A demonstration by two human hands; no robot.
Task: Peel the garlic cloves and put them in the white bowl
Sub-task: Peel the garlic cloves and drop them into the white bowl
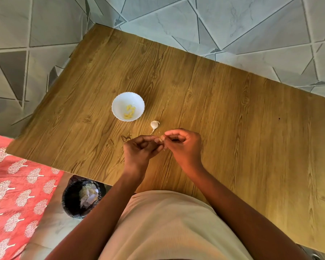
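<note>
Garlic clove [161, 139], pale and only partly visible, sits pinched between the fingertips of both hands above the near middle of the table [233, 109]. The left hand [141, 149] curls its fingers round the clove from the left, and the right hand [183, 143] meets it from the right, thumb and forefinger closed on what looks like a flap of skin at the clove's tip. Its long axis cannot be told, since the fingers cover most of it.

The white bowl [128, 106] lies ahead and to the left of the hands, a short way off, and the left hand is the nearer one to it. A few yellowish peeled cloves [129, 112] already rest in its bottom. Between bowl and hands, just beyond the fingertips, the rest of the garlic bulb [154, 125] lies on the table with its stem pointing back toward the person.

By my judgement peeling is under way, so the drop into the bowl will be a forward-left reach. A black bin [82, 197] with scraps stands on the floor below the table edge, left.
</note>
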